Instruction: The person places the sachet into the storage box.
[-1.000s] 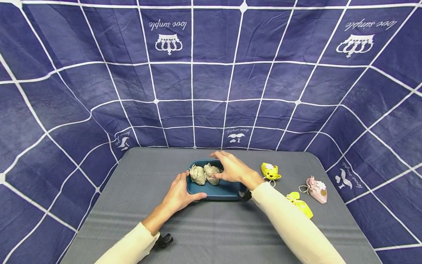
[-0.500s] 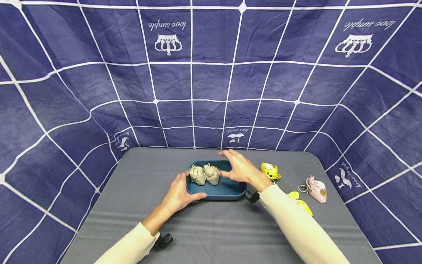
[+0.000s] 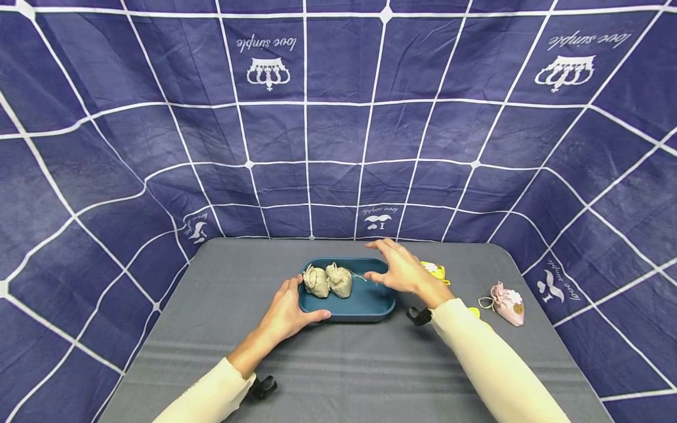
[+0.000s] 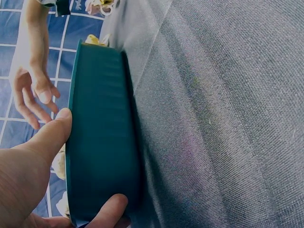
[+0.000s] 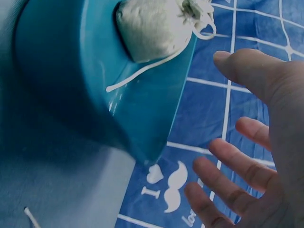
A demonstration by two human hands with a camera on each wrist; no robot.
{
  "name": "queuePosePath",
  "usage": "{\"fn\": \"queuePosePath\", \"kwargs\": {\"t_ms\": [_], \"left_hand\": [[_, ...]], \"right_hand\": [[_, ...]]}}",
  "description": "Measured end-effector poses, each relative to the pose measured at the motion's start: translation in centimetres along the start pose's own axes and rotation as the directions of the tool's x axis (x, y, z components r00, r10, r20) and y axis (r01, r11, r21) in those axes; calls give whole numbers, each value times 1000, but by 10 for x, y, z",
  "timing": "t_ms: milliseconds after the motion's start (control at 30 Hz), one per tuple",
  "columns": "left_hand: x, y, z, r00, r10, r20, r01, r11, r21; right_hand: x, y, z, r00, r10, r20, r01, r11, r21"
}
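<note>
A teal-blue oblong tray (image 3: 365,302) with rounded ends sits on the grey table. Two beige drawstring pouches, one at its left end (image 3: 317,283) and one beside it (image 3: 340,282), lie inside. My left hand (image 3: 288,311) grips the tray's left end, thumb on the near rim; in the left wrist view its fingers wrap the end wall (image 4: 102,137). Over the tray's right end hovers my right hand (image 3: 402,270), fingers spread and holding nothing. The right wrist view shows it apart from the nearer pouch (image 5: 152,31), whose loose cord trails on the tray floor.
To the right lie a yellow pouch (image 3: 435,270), partly behind my right hand, and another yellow one (image 3: 474,312) mostly hidden by my sleeve. Farther right is a pink pouch (image 3: 509,304) with a white flower. A blue checked cloth (image 3: 338,129) hangs around the table's back and sides.
My right hand has drawn back to the right, away from the second beige pouch, uncovering it and more of the tray. My left hand has stayed on the tray's end.
</note>
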State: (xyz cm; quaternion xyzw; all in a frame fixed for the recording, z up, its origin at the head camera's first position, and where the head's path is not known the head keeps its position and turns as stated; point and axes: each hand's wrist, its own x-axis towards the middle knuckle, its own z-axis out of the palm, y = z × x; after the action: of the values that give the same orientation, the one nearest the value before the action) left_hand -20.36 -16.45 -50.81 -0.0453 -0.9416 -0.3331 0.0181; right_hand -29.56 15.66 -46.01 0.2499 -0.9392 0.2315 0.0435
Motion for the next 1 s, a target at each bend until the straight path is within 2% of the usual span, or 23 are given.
{"fn": "queuePosePath", "kwargs": {"t_ms": [567, 1000], "left_hand": [[0, 2, 0, 1000, 1, -6, -1, 1000, 11], [0, 2, 1, 1000, 7, -12, -7, 1000, 13]], "right_hand": [[-19, 34, -15, 998, 53, -20, -54, 999, -7], [-31, 62, -19, 998, 53, -42, -52, 999, 8]]}}
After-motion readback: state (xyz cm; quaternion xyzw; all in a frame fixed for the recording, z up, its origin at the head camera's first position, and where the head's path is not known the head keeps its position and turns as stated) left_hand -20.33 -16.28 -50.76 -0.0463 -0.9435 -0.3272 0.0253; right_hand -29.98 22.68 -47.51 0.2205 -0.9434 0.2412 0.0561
